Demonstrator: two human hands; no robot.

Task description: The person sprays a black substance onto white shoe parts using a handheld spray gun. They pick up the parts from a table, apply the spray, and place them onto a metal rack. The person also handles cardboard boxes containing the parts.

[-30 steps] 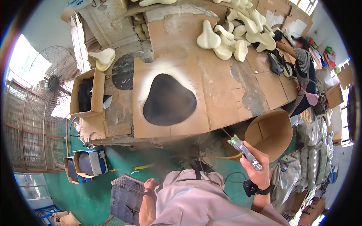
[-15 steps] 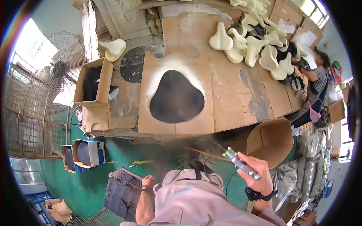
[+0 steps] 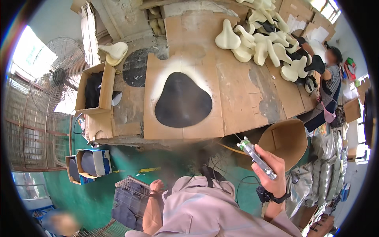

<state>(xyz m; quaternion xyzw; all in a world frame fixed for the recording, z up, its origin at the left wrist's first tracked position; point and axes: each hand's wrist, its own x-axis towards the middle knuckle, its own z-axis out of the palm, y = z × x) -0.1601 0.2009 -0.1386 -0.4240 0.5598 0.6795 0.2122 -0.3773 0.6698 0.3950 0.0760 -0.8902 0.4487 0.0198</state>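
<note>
Spray gun point(image 3: 256, 157) in right hand point(image 3: 271, 173), fingers wrapped tight around it, nozzle aimed up-left at the bench; faint mist hangs below the bench edge. Black saddle shape point(image 3: 182, 100) lies centred on cardboard point(image 3: 205, 130), white overspray halo around it, so it looks already coated. Left hand point(image 3: 156, 185) hangs low by a wire crate point(image 3: 130, 199), fingers loosely curled, holding nothing I can see. Pile of cream saddles point(image 3: 260, 43) at far right of the bench looks unsprayed, so plenty left. Another person point(image 3: 329, 85) works beside that pile.

daylight, bright | glare upper left | fisheye-bent, dark rim | lower-left blur
</note>
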